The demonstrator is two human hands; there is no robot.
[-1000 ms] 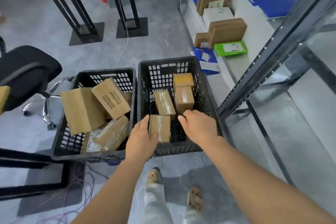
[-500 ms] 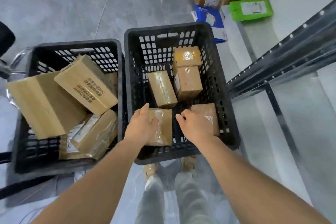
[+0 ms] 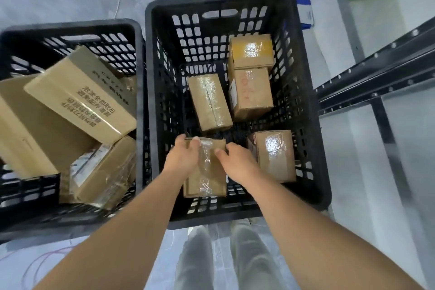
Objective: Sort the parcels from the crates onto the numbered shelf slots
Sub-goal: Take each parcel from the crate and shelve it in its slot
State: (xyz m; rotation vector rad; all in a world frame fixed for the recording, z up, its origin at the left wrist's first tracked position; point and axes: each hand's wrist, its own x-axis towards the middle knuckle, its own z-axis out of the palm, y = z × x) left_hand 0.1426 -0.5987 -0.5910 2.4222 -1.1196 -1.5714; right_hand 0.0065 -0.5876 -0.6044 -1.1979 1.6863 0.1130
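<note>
In right crate (image 3: 313,139), near wall: small taped parcel (image 3: 207,179). Left hand (image 3: 186,160) and right hand (image 3: 237,162) curled over its far top edge, gripping. Probably light, stiff; glossy tape likely slippery. Best held by opposite cardboard edges.

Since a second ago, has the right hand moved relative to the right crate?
Yes. The right hand has shifted left off the crate's near rim and deeper inside, onto the taped parcel that the left hand also grips.
</note>
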